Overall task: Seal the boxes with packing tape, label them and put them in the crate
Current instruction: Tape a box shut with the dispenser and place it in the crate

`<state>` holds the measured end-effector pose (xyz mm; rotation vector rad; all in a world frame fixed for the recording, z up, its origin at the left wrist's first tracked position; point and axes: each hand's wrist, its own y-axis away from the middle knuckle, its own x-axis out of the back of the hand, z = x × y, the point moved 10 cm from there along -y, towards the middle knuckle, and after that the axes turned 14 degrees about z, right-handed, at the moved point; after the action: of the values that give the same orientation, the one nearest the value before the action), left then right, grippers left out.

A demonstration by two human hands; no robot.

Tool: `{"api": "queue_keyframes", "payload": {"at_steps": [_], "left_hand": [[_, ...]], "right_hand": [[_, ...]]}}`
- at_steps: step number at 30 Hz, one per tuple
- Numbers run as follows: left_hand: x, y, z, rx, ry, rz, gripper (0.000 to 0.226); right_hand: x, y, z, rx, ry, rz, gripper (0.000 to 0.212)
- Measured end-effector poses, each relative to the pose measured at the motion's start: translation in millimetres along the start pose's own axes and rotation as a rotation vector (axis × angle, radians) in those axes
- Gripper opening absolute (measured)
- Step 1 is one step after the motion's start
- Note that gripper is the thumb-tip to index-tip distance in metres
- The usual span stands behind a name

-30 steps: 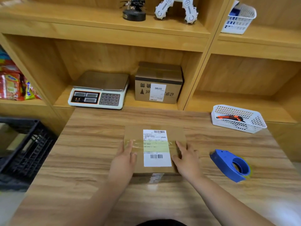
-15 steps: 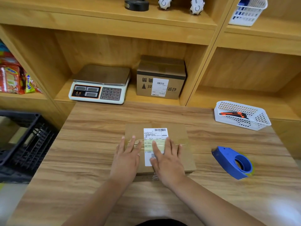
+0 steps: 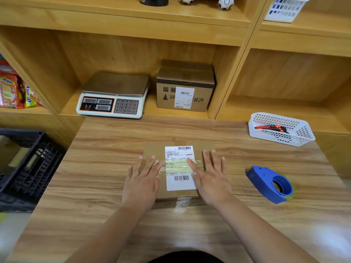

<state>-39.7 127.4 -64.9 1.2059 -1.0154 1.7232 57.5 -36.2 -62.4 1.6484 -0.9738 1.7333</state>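
Note:
A flat brown cardboard box point(image 3: 152, 150) lies on the wooden table, sealed by a strip of clear tape, with a white shipping label point(image 3: 179, 185) stuck on its top. My left hand point(image 3: 141, 182) lies flat on the box's left part, fingers straight. My right hand point(image 3: 210, 177) presses flat on the right part, its thumb and forefinger on the label's right edge. A blue tape dispenser point(image 3: 271, 185) sits on the table to the right. The black plastic crate point(image 3: 24, 168) stands low at the left, beside the table.
A second labelled box point(image 3: 185, 86) and a weighing scale point(image 3: 114, 95) stand on the shelf behind the table. A white basket point(image 3: 281, 130) with an orange utility knife sits at the back right. Snack packets point(image 3: 13, 88) fill the left shelf.
My right hand slid from the label's middle to its right side, uncovering the label. My left hand stayed flat on the box's left part.

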Motion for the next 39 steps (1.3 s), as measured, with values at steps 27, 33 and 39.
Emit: {"api": "queue_keyframes", "payload": {"at_steps": [27,33,39], "left_hand": [[0,-2,-2,0.041,0.224,0.076,0.068],[8,0,3,-0.017,0.083,0.105,0.059],[13,-1,35,-0.248,0.0,0.124,0.05]], "right_hand": [[3,18,17,-0.023,0.114,0.127,0.055],[15,26,45,-0.101,0.11,0.149,0.06],[22,17,8,-0.038,-0.003,0.17,0.055]]}}
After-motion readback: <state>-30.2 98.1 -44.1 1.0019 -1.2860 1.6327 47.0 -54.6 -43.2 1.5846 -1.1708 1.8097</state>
